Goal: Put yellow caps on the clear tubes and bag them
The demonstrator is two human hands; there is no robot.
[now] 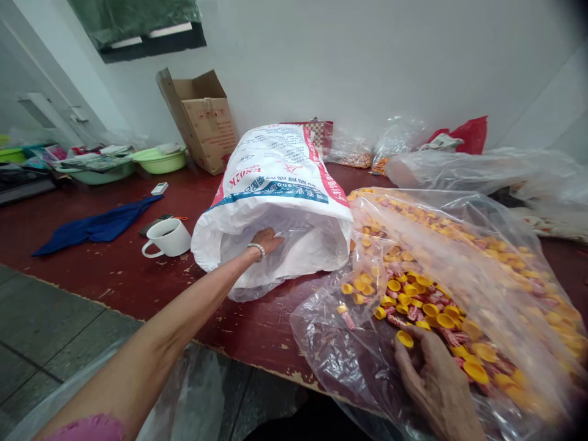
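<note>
Spilling looks the likeliest trouble: a tug on the clear plastic bag [316, 324], lying at the edge of the red table [257, 331], could tip loose yellow caps [430, 310] off it. The right hand [434, 373] curls there, thumb and forefinger pinching one yellow cap [405, 339]. The left arm [174, 327] stretches forward, left hand [269, 239] inside the printed white sack [275, 159]; whether its fingers grip anything, I cannot tell.

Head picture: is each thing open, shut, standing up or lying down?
White printed sack, lying, mouth open
Clear plastic bag, open, holding yellow caps
Cardboard box, upright, top open
White mug, upright
Blue cloth, lying down
Left hand, inside sack's mouth
Right hand, at yellow caps
</note>
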